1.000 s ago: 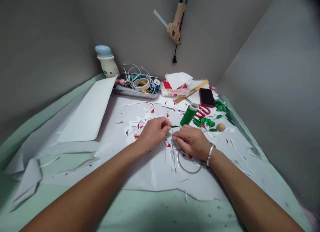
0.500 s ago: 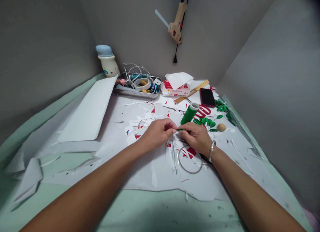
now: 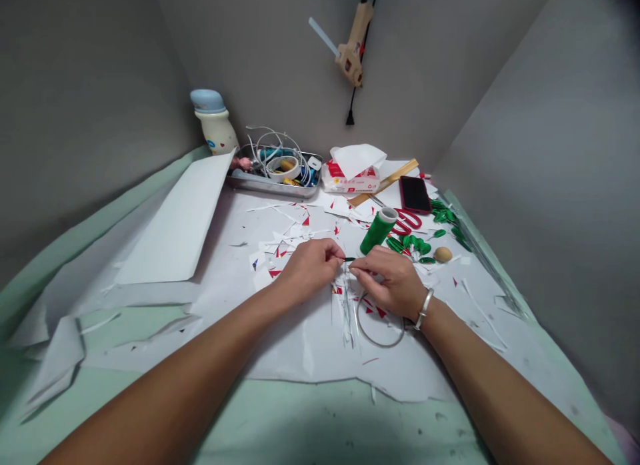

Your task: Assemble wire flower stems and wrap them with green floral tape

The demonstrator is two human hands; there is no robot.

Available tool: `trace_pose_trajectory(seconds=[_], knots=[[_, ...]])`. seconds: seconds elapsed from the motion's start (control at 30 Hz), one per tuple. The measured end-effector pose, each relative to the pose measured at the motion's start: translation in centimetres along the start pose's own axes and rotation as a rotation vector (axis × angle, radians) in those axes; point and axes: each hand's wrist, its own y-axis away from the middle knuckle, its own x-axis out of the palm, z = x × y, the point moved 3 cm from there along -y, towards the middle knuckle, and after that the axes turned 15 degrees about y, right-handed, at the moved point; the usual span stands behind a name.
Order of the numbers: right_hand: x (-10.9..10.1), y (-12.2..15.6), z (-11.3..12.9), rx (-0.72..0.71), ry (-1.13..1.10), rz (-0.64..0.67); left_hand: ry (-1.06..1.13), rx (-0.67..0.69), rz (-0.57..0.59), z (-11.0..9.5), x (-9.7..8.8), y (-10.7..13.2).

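Note:
Between my fingertips runs a short, thin green thread-wrapped piece (image 3: 349,259). My left hand (image 3: 311,268) pinches its left end. The fingers of my right hand (image 3: 391,278), a silver bangle on the wrist, are closed at its right end and partly hide it. Just behind the right hand a spool of green thread (image 3: 376,233) stands upright. Below the hands, thin metal wires (image 3: 349,318) and a round hoop (image 3: 381,345) lie on white paper. Several green leaf-shaped pieces (image 3: 416,245) are beyond the right hand, beside a tan ball (image 3: 443,254).
Red-handled scissors (image 3: 409,221) and a phone (image 3: 415,195) lie at the back right. A metal tray (image 3: 280,188) of supplies, a tissue pack (image 3: 351,182) and a bottle (image 3: 215,128) stand along the wall. A folded white sheet (image 3: 175,231) rises at left. A glue gun (image 3: 356,45) hangs above.
My right hand has shifted slightly and turned, its fingers now lower along the green piece. The left fingertips have moved slightly left, and the exposed green part sits a little further left.

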Motion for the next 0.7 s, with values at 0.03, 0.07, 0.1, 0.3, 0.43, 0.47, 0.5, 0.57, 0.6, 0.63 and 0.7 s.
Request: trace_pose_trajectory(seconds=[0.03, 0.07, 0.1, 0.3, 0.43, 0.47, 0.5, 0.57, 0.6, 0.63, 0.7], knots=[[-0.1, 0.0, -0.1, 0.013, 0.004, -0.019, -0.024, -0.005, 0.011, -0.1, 0.0, 0.0], [-0.1, 0.0, -0.2, 0.033, 0.008, -0.033, -0.041, -0.006, 0.020, -0.1, 0.1, 0.1], [-0.2, 0.0, -0.3, 0.055, 0.012, -0.042, -0.050, -0.006, 0.026, -0.2, 0.1, 0.1], [-0.2, -0.2, -0.7, 0.120, -0.004, -0.049, -0.059, -0.011, 0.059, -0.5, 0.2, 0.3], [0.0, -0.2, -0.9, 0.149, -0.037, -0.051, -0.056, 0.006, 0.120, -0.3, 0.4, 0.3], [0.1, -0.2, -1.1, 0.162, -0.045, -0.051, -0.052, 0.010, 0.137, -0.2, 0.5, 0.4], [0.2, -0.2, -1.3, 0.175, -0.052, -0.048, -0.045, 0.014, 0.154, -0.2, 0.5, 0.4], [0.4, -0.1, -1.7, 0.198, -0.066, -0.031, -0.017, 0.022, 0.180, -0.1, 0.6, 0.3], [0.6, 0.0, -1.9, 0.209, -0.069, -0.021, 0.010, 0.026, 0.190, -0.1, 0.6, 0.3], [0.7, 0.1, -2.1, 0.216, -0.071, -0.010, 0.044, 0.029, 0.195, 0.0, 0.6, 0.2], [1.0, 0.1, -2.3, 0.216, -0.067, 0.012, 0.123, 0.028, 0.181, 0.0, 0.4, 0.0]])
